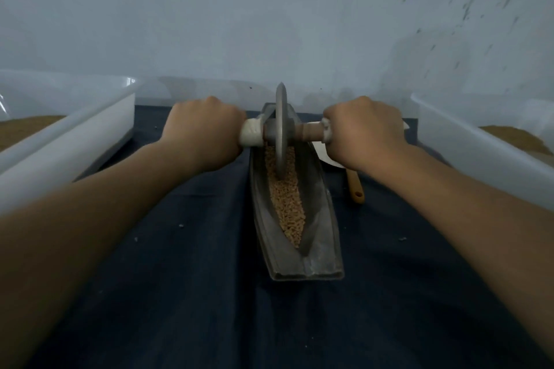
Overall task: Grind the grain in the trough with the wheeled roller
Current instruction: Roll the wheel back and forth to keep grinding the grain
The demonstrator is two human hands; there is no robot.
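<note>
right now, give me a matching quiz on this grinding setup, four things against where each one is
Things:
1 wheel
2 grain
3 wooden utensil
4 left hand

Places:
a on the cloth, right of the trough
b gripping the white-wrapped end of the axle
c upright in the trough, on the grain
d spread along the trough floor

Pairs: 1-c, 2-d, 3-a, 4-b
</note>
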